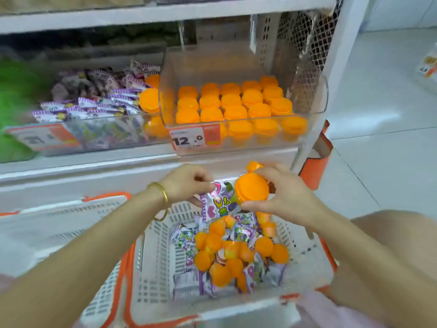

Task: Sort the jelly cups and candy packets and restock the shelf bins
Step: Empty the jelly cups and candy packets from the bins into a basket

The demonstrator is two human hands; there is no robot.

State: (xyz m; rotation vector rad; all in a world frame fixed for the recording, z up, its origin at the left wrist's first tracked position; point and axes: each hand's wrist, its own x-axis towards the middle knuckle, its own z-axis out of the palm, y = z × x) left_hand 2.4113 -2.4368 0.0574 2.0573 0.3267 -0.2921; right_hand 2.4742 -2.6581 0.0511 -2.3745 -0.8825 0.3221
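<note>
Head view: over a white basket [160,245] of mixed orange cups and purple packets, a purple candy packet [214,203] is pinched by the left hand [186,183] and an orange jelly cup [251,187] is gripped by the right hand [286,197]. On the shelf [94,168] behind, cups are lined up in the cup bin [314,100] with the packet bin [113,136] just beside it

Right bin [315,98]: filled with jelly cups [234,100].
Left bin [118,138]: filled with candy packets [99,102].
Basket [160,245]: set before the shelf [94,166].
</note>
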